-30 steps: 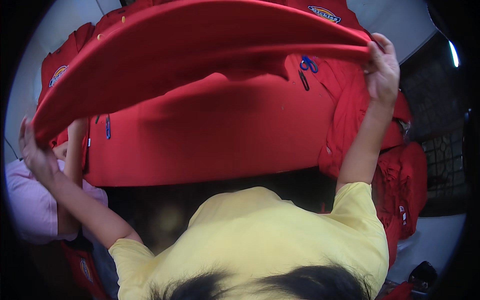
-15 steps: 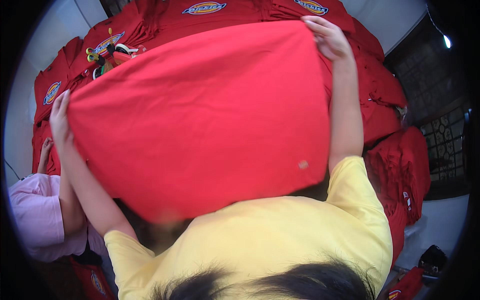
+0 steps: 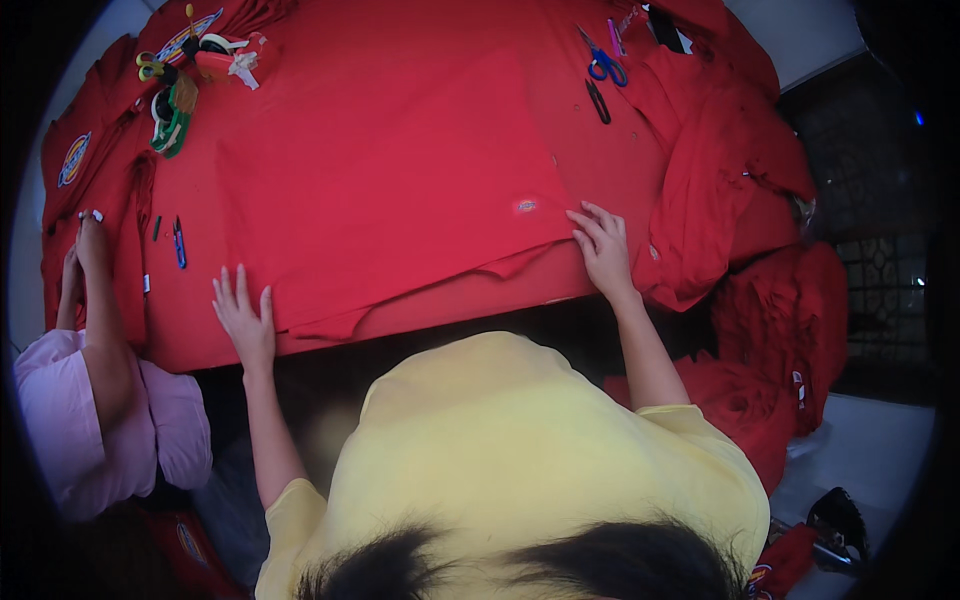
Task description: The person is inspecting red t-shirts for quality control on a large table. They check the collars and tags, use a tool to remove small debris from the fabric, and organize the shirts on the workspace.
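Note:
A red shirt [image 3: 400, 200] lies spread flat on the red-covered table [image 3: 480, 303], its lower edge toward me and slightly uneven. A small patch [image 3: 525, 206] sits near its right lower corner. My left hand [image 3: 246, 318] rests by the shirt's near left corner with fingers spread. At the near right corner, my right hand [image 3: 604, 250] has its fingers stretched out, the tips at the shirt's edge. Neither hand shows a grip on the cloth.
Blue-handled scissors [image 3: 606, 68] and dark thread snips [image 3: 597, 101] lie at far right. Blue snips [image 3: 180, 243] and a green tape dispenser [image 3: 178, 120] lie left. Red garments [image 3: 725, 170] are heaped rightward. A co-worker in a pink top [image 3: 85, 420] works at left.
The shirt, held up and stretched between both hands before, now lies flat on the table. Both hands have come down nearer to me and let go of it.

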Motion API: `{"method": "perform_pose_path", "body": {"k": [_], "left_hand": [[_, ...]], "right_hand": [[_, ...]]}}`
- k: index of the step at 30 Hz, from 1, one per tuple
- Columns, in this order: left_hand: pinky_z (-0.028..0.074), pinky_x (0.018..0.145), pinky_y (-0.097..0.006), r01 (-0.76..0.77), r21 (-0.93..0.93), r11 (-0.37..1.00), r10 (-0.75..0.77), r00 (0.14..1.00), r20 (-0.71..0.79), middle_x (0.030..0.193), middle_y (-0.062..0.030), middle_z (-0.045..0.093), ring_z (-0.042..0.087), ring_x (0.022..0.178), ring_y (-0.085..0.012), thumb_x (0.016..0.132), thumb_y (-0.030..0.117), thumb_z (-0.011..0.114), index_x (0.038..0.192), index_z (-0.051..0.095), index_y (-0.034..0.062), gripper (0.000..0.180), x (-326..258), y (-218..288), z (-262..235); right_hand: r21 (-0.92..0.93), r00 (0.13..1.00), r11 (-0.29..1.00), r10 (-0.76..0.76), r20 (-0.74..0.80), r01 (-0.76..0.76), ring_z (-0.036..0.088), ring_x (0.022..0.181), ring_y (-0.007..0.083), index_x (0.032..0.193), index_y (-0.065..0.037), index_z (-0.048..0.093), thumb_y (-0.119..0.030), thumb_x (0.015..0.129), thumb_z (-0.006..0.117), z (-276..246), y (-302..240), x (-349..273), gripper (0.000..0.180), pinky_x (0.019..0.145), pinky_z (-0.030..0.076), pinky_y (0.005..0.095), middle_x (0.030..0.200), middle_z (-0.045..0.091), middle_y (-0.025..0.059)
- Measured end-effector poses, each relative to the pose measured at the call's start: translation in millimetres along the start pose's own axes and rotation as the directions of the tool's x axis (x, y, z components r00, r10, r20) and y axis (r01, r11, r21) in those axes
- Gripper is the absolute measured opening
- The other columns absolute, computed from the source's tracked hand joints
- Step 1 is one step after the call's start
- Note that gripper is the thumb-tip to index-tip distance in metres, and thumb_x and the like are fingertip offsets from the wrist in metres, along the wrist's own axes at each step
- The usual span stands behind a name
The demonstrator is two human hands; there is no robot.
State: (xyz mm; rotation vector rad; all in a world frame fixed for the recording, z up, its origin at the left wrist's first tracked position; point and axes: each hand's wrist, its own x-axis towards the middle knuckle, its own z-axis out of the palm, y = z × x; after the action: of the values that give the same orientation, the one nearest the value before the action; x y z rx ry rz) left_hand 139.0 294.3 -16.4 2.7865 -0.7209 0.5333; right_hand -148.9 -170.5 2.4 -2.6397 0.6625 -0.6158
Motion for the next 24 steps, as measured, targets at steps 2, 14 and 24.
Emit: {"method": "perform_pose_path", "body": {"k": [2, 14, 24], "left_hand": [[0.027, 0.110, -0.049, 0.108, -0.205, 0.973, -0.096, 0.993, 0.068, 0.141, -0.0148, 0.040, 0.035, 0.133, -0.0343, 0.087, 0.030, 0.066, 0.131, 0.051, 0.0109, 0.050, -10, -15, -6], [0.033, 0.109, -0.040, 0.220, -0.525, 0.822, 0.012, 0.915, 0.403, 0.132, -0.0121, 0.043, 0.041, 0.128, -0.0291, 0.072, 0.007, 0.075, 0.111, 0.065, 0.0073, 0.040, -16, -54, -42], [0.039, 0.098, -0.034, 0.270, -0.533, 0.802, -0.065, 0.926, 0.371, 0.120, -0.0121, 0.046, 0.047, 0.115, -0.0268, 0.083, 0.012, 0.069, 0.094, 0.063, 0.0021, 0.016, -11, -49, -37]], "right_hand": [[0.058, 1.000, 0.998, -0.021, 0.012, 0.020, 0.050, 0.112, 0.0276, 0.115, -0.015, 0.066, -0.012, 0.082, 0.066, -6, 10, -9, 0.033, 0.095, 0.039, 0.0407, 0.120, 0.057, 0.0067], [0.263, 0.996, 0.962, -0.086, 0.024, 0.077, 0.054, 0.101, 0.0261, 0.099, -0.008, 0.069, -0.011, 0.082, 0.067, -1, -3, 18, 0.018, 0.087, 0.044, 0.0354, 0.108, 0.059, 0.0090], [0.149, 0.979, 0.968, 0.199, 0.041, -0.203, 0.055, 0.082, 0.0309, 0.086, 0.000, 0.058, -0.026, 0.095, 0.054, 12, -23, 64, 0.028, 0.074, 0.043, 0.0417, 0.081, 0.061, 0.0148]]}}
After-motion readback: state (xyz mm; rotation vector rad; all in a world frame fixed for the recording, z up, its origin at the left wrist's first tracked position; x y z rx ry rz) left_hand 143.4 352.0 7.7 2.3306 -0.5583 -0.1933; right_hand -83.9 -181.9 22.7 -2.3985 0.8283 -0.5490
